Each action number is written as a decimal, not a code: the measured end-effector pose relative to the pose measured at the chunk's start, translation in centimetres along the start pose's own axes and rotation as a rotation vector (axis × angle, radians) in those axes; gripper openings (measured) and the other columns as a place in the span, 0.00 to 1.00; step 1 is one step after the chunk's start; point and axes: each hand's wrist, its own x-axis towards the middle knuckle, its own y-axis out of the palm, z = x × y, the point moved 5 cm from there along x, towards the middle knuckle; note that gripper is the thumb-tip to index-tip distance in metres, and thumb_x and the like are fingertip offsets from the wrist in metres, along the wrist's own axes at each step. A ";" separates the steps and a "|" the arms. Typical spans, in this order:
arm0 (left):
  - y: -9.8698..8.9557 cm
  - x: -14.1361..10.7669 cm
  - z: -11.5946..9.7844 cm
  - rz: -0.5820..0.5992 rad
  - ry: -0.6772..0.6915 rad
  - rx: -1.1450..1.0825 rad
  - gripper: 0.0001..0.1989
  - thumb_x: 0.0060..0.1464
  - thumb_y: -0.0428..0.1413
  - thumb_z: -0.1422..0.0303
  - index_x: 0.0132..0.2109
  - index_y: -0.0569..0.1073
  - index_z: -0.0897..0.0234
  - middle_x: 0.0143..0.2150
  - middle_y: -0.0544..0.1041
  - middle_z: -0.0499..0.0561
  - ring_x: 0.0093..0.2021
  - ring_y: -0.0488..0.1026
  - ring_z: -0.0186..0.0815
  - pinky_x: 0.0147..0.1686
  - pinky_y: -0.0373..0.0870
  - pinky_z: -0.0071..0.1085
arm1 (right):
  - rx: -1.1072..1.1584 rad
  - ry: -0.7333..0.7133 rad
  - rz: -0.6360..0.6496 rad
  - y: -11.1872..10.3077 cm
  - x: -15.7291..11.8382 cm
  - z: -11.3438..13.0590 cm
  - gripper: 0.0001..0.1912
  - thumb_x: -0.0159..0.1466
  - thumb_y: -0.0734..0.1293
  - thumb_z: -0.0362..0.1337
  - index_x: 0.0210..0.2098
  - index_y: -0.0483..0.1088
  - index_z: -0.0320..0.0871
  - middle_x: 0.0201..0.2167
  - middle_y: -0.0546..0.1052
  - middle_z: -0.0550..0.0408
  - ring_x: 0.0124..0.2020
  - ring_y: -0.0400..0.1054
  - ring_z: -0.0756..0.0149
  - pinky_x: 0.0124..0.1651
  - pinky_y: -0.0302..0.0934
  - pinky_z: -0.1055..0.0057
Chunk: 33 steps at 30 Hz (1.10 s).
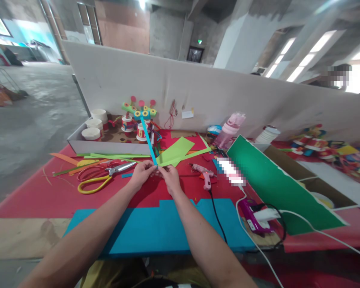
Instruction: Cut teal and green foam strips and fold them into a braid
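My left hand (143, 173) and my right hand (169, 176) meet over the red table covering. Between them, fingers closed, they pinch the near end of a long blue paper strip (149, 140). The strip stretches away from me toward paper-cup figures with yellow-ringed eyes. Just beyond my right hand lie bright green paper pieces (177, 150). Scissors with a yellow and a red handle (94, 185) rest left of my left hand. A pink glue gun (206, 176) lies to the right of my right hand.
A shallow box (108, 147) at the back left holds paper cups (91, 133) and cup figures (142, 131). Blue sheet (144, 230) lies in front of me. A green board (276, 184), a purple power strip (253, 218) with cables and a pink bottle (229, 130) stand at right. A white partition (198, 88) rises behind.
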 end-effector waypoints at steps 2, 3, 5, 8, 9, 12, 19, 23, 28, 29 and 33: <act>-0.1 0.0 0.0 -0.007 -0.007 0.000 0.16 0.43 0.63 0.58 0.27 0.69 0.65 0.20 0.71 0.45 0.20 0.65 0.27 0.22 0.61 0.25 | 0.015 0.019 0.010 0.0 0.0 -0.1 0.12 0.47 0.72 0.41 0.28 0.70 0.41 0.20 0.74 0.60 0.23 0.68 0.70 0.33 0.66 0.71; -0.1 0.0 0.0 -0.006 -0.009 0.002 0.16 0.43 0.63 0.57 0.27 0.69 0.65 0.20 0.71 0.45 0.20 0.65 0.27 0.22 0.61 0.25 | 0.013 0.019 0.017 0.0 0.0 -0.1 0.13 0.47 0.72 0.41 0.28 0.70 0.41 0.20 0.74 0.60 0.23 0.68 0.70 0.33 0.66 0.71; 0.0 -0.1 0.0 -0.001 -0.009 0.009 0.16 0.45 0.62 0.57 0.28 0.70 0.66 0.21 0.72 0.46 0.20 0.65 0.28 0.22 0.61 0.25 | -0.003 0.006 0.026 0.0 0.1 -0.1 0.13 0.47 0.72 0.42 0.27 0.71 0.41 0.20 0.74 0.60 0.22 0.67 0.70 0.32 0.65 0.71; 0.1 -0.1 -0.2 0.007 0.008 0.027 0.15 0.47 0.60 0.57 0.29 0.70 0.66 0.22 0.73 0.47 0.20 0.65 0.28 0.22 0.61 0.25 | -0.011 -0.027 0.012 -0.1 0.1 0.0 0.13 0.48 0.72 0.42 0.27 0.71 0.40 0.20 0.75 0.59 0.23 0.68 0.70 0.32 0.66 0.71; 0.2 -0.1 -0.2 0.009 0.015 0.032 0.15 0.47 0.60 0.57 0.30 0.70 0.66 0.22 0.73 0.47 0.20 0.65 0.28 0.22 0.61 0.25 | -0.008 -0.033 0.004 -0.1 0.1 0.1 0.12 0.48 0.72 0.42 0.27 0.71 0.40 0.20 0.75 0.59 0.23 0.68 0.69 0.32 0.66 0.70; 0.2 -0.1 -0.3 0.007 0.027 0.041 0.15 0.45 0.61 0.58 0.28 0.69 0.65 0.21 0.73 0.46 0.20 0.65 0.28 0.22 0.61 0.25 | 0.008 -0.026 0.006 -0.1 0.1 -0.1 0.13 0.48 0.72 0.43 0.27 0.71 0.41 0.20 0.74 0.59 0.23 0.68 0.69 0.33 0.66 0.70; 0.1 0.1 0.2 -0.008 0.029 0.035 0.15 0.44 0.62 0.58 0.26 0.68 0.65 0.19 0.71 0.46 0.18 0.64 0.28 0.19 0.58 0.24 | -0.025 -0.014 0.025 -0.2 0.5 -0.6 0.13 0.48 0.72 0.44 0.26 0.72 0.40 0.19 0.74 0.59 0.22 0.68 0.70 0.32 0.66 0.70; -0.1 0.1 0.6 -0.038 0.025 0.047 0.14 0.45 0.61 0.59 0.27 0.69 0.64 0.19 0.71 0.46 0.19 0.65 0.28 0.20 0.59 0.25 | -0.027 -0.029 0.041 -0.2 0.8 -0.6 0.13 0.46 0.73 0.42 0.27 0.72 0.41 0.20 0.74 0.59 0.22 0.68 0.69 0.32 0.67 0.70; -0.3 0.0 0.4 -0.058 0.030 0.061 0.14 0.47 0.59 0.57 0.27 0.70 0.65 0.20 0.71 0.46 0.19 0.65 0.28 0.21 0.59 0.25 | 0.002 -0.037 0.061 -0.1 0.9 -0.5 0.13 0.45 0.74 0.41 0.28 0.72 0.41 0.22 0.75 0.58 0.24 0.69 0.69 0.32 0.67 0.70; -0.3 0.0 0.3 -0.054 0.033 0.064 0.14 0.47 0.59 0.57 0.28 0.70 0.65 0.20 0.71 0.46 0.19 0.64 0.28 0.21 0.59 0.25 | -0.003 -0.042 0.061 -0.1 1.0 -0.5 0.13 0.46 0.73 0.41 0.28 0.72 0.40 0.22 0.75 0.58 0.24 0.69 0.69 0.32 0.67 0.71; 0.0 0.0 0.1 -0.041 0.049 0.091 0.13 0.47 0.59 0.58 0.29 0.70 0.64 0.20 0.71 0.46 0.19 0.64 0.29 0.21 0.59 0.25 | -0.034 -0.074 0.076 -0.1 1.0 -0.2 0.12 0.47 0.72 0.41 0.27 0.72 0.40 0.23 0.76 0.57 0.24 0.69 0.69 0.32 0.67 0.71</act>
